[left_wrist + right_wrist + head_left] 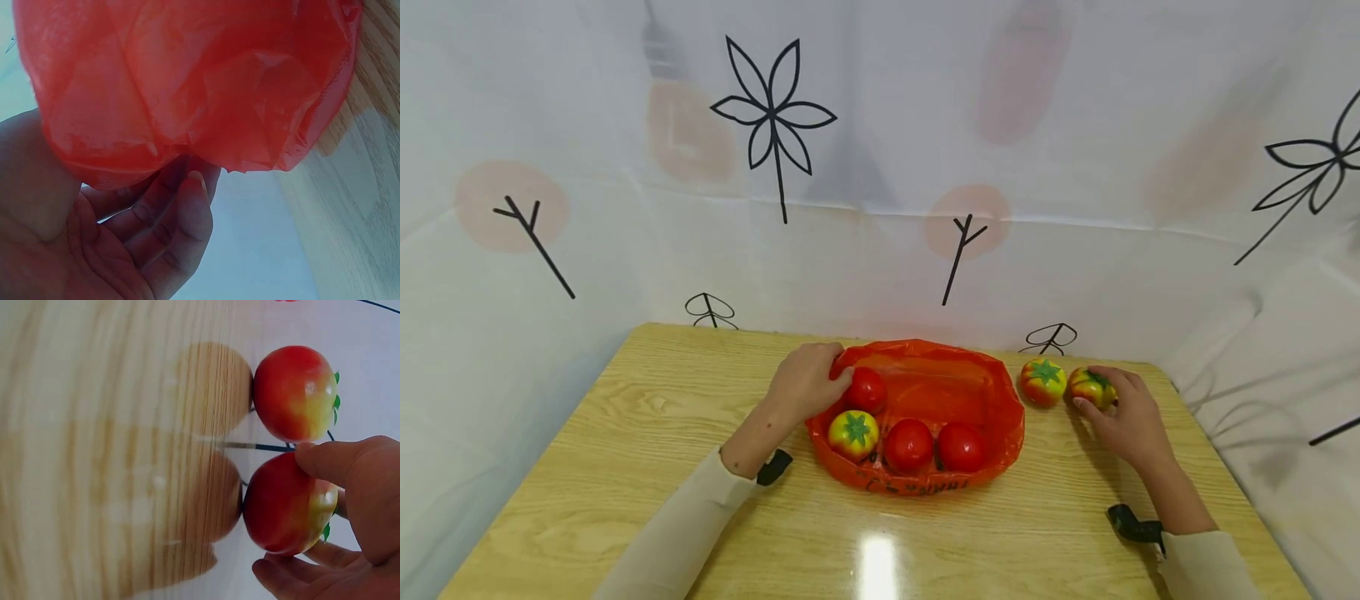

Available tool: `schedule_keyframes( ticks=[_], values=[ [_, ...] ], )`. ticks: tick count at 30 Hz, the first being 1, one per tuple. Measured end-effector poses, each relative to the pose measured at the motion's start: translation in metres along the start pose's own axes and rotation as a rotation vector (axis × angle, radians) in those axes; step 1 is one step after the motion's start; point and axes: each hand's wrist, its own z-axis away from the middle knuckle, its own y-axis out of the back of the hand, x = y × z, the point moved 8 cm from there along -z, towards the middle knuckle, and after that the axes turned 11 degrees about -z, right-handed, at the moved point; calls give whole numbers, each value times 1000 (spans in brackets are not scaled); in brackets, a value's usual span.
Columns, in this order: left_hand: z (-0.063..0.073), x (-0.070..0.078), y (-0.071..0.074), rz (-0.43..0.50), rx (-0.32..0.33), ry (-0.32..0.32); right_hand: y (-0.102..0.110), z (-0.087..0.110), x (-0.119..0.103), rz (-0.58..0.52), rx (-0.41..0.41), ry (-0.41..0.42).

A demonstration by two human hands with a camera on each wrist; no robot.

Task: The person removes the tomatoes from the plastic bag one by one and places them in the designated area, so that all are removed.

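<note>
An open red plastic bag (pixel 936 375) stands on the table with its edge rolled into a rim. My left hand (pixel 805 379) grips that rim at the left, its fingers curled at the bag's edge in the left wrist view. Inside the bag lie three plain red balls, perhaps tomatoes (pixel 910 447), and a yellow toy tomato (pixel 853 435) with a green leaf top. Right of the bag, my right hand (pixel 1131 417) holds a red-and-yellow toy tomato (pixel 284 503) between thumb and fingers. Beside it sits a similar toy tomato (pixel 1042 382), untouched by the hand.
The light wood table (pixel 647 417) ends at a white cloth backdrop (pixel 865 267) printed with flowers and twigs. Dark straps (pixel 1135 527) sit at both wrists. A bright glare spot lies on the table in front of the bag.
</note>
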Motion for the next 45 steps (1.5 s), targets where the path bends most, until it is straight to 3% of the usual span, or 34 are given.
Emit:
schedule_keyframes(
  ticks=[12,16,32,45],
  values=[
    [0,0,1,-6,-3,4,2,-1,-10,15,-9,0],
    [-1,0,1,-5,5,0,7,-2,-21,-6,13,34],
    [0,-1,1,1,9,7,9,-1,-88,-93,100,219],
    [-1,-1,0,-4,11,7,-19,4,-156,-89,57,420]
  ],
)
